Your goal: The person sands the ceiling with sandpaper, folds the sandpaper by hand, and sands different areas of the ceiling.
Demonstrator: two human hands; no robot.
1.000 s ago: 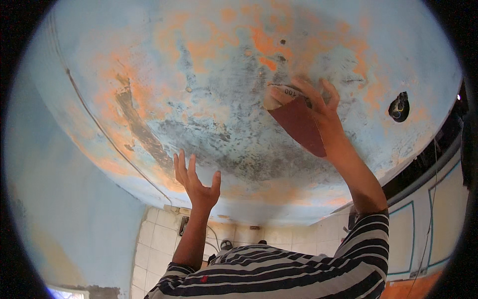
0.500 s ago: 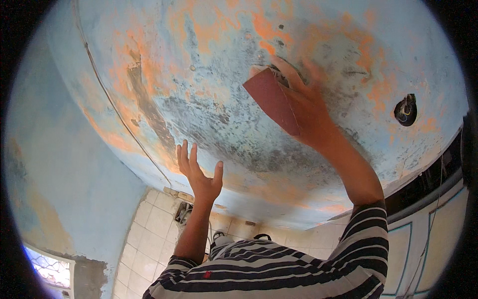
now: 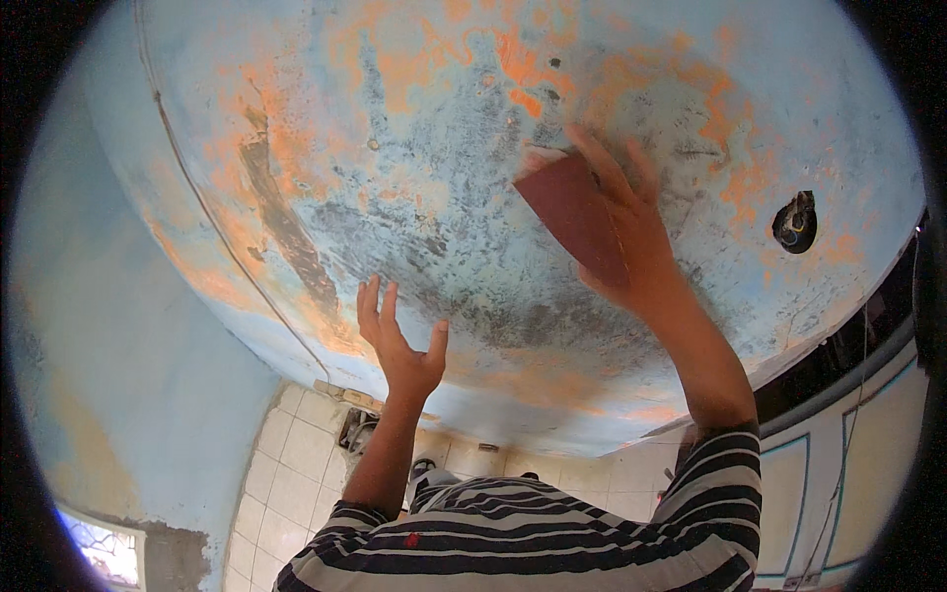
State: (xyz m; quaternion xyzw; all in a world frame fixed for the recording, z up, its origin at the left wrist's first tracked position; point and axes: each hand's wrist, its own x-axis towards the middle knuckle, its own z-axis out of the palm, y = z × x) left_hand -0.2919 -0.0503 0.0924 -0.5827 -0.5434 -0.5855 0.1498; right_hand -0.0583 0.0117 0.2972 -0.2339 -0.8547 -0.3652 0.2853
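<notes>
My right hand (image 3: 636, 222) is closed round a sheet of brown-red sandpaper (image 3: 572, 212) and holds it against the wall (image 3: 464, 187). One edge of the sheet curls away from the surface, and some fingers are slightly blurred. The wall is pale blue, with orange patches and dark, rough staining about the sheet. Lower and to the left, my left hand (image 3: 400, 345) is raised near the wall with its fingers apart and nothing in it. Whether its fingertips touch the wall I cannot tell.
A round hole with wires (image 3: 795, 222) opens in the wall at the right. A thin cable (image 3: 192, 178) runs down the left side. Below lie white floor tiles (image 3: 306, 449), with a recessed box (image 3: 357, 429) low by the wall. A panelled door (image 3: 789, 493) stands at the lower right.
My right hand has slid to the right and slightly down over the wall with the sandpaper. The left hand keeps nearly the same place and pose.
</notes>
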